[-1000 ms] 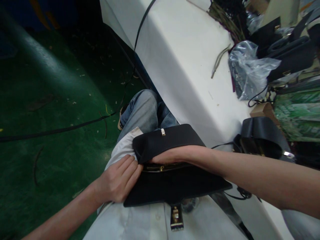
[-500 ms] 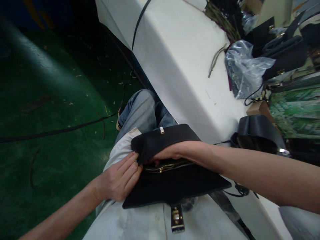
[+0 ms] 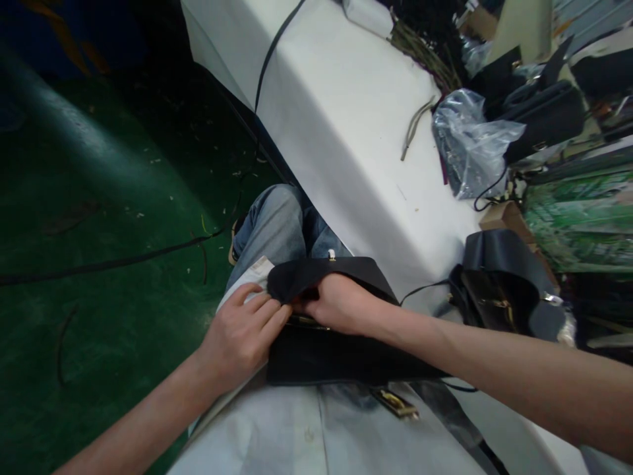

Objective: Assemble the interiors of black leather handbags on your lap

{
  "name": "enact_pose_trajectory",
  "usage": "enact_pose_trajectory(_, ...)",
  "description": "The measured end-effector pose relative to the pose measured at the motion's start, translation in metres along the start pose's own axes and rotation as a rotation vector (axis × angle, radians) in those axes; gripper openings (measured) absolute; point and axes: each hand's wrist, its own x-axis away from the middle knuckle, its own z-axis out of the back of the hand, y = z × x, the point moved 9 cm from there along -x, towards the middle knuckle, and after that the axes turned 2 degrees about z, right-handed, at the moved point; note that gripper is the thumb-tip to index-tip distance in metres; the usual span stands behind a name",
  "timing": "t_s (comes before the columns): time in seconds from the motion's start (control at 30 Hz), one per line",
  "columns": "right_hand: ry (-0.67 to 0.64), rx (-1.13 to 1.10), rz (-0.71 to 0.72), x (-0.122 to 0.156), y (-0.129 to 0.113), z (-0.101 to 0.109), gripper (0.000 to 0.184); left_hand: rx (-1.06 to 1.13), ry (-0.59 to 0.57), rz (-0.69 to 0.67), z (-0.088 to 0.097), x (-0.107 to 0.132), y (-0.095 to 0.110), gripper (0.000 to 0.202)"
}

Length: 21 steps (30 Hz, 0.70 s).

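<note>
A black handbag (image 3: pixel 341 356) with gold hardware lies across my lap. My left hand (image 3: pixel 242 330) rests at its left end, fingers curled and pressed against the bag's edge beside the zipper. My right hand (image 3: pixel 336 303) lies over the top of the bag under its flap (image 3: pixel 346 270), fingers closed near the zipper end. What the fingers pinch is hidden. A gold clasp (image 3: pixel 395 402) shows below the bag.
A white-covered table (image 3: pixel 346 132) runs along my right side. On it sit a second black bag (image 3: pixel 504 290), a clear plastic bag (image 3: pixel 469 152), a stack of black bags (image 3: pixel 539 112) and loose straps (image 3: pixel 415 125). Green floor (image 3: pixel 99 218) with cables lies left.
My right hand has drawn back from across the bag's opening toward the left end, meeting my left hand. The flap dropped lower and the bag shifted right on my lap.
</note>
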Motion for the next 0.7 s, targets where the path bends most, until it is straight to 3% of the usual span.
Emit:
enact_pose_trajectory(0.2,0.191,-0.131,0.112,0.024,-0.021,0.016,0.028,0.025,-0.006,0.045,-0.005,-0.006,-0.004,0.019)
enact_pose_trajectory(0.3,0.197,-0.058,0.195,0.038,-0.032,0.02,0.034,0.073,-0.029,0.064,-0.01,-0.007,-0.006,0.018)
enact_pose_trajectory(0.37,0.175,0.018,0.21,0.043,-0.034,0.019,0.026,0.095,-0.047,0.092,-0.014,-0.008,-0.009,0.017)
enact_pose_trajectory(0.53,0.315,0.258,0.272,0.048,-0.042,0.025,0.024,0.101,0.012,0.069,-0.012,-0.013,-0.013,0.019)
enact_pose_trajectory(0.6,0.313,0.212,0.239,0.046,-0.038,0.024,0.029,0.142,0.036,0.091,-0.014,-0.011,-0.022,0.02)
enact_pose_trajectory(0.7,0.264,0.044,0.096,0.037,-0.013,0.018,0.037,0.28,-0.002,0.168,-0.029,-0.008,-0.04,0.021)
